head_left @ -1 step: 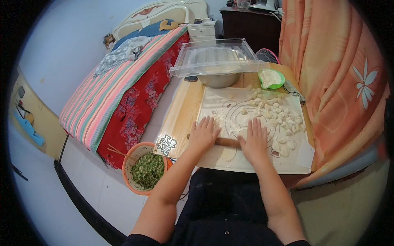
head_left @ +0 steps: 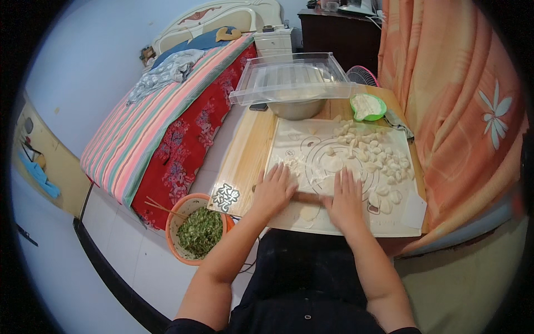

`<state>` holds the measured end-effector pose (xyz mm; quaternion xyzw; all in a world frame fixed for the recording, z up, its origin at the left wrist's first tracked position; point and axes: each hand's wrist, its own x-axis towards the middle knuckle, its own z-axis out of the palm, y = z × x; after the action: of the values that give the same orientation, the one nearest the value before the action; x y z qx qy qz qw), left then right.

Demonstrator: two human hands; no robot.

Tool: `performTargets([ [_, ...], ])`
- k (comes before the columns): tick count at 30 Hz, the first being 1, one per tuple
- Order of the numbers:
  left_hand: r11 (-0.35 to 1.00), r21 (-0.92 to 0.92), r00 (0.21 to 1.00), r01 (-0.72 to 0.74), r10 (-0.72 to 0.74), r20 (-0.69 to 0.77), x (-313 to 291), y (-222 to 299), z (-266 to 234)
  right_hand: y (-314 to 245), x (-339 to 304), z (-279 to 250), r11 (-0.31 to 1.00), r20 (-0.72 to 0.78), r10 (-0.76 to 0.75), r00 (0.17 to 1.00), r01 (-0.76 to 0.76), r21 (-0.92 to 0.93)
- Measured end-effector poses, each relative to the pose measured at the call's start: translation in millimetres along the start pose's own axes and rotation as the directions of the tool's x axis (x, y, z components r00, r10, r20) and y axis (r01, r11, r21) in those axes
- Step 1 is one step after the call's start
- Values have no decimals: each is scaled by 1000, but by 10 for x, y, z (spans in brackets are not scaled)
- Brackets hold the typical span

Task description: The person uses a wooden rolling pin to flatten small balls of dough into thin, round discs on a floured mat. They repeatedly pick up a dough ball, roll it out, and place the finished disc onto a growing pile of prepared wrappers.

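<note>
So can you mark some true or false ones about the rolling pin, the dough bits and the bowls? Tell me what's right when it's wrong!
1. The left hand and right hand are on the brown wooden rolling pin. True.
2. Thin wooden chopsticks stick out of the round orange bowl of chopped greens. True.
3. The bright green plastic bowl holds chopped greens. False: it holds white powder.
4. Most small pale dough pieces lie on the left half of the pale flat mat. False: most lie on its right half.
</note>
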<state>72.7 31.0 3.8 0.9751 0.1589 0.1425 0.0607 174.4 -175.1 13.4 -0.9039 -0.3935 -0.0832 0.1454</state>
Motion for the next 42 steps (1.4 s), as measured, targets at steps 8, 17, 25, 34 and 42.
performTargets([
  [8, 995, -59, 996, -75, 72, -61, -611, 9, -180, -53, -318, -182, 988, 55, -133, 990, 128, 88],
  [17, 870, -347, 879, -350, 433, 201, -266, 180, -294, -25, -579, -72, 958, -77, -229, 970, 239, 158],
  [25, 744, -540, 791, -395, 574, 212, -132, 200, -365, -71, -567, -170, 939, -64, -151, 986, 164, 302],
  [34, 841, -541, 913, -29, 243, 328, -41, 216, -414, -116, -522, -382, 928, -55, -234, 971, 240, 286],
  [42, 664, -693, 852, 283, 158, 499, 65, 57, -210, -112, -614, -504, 916, -51, -254, 966, 257, 308],
])
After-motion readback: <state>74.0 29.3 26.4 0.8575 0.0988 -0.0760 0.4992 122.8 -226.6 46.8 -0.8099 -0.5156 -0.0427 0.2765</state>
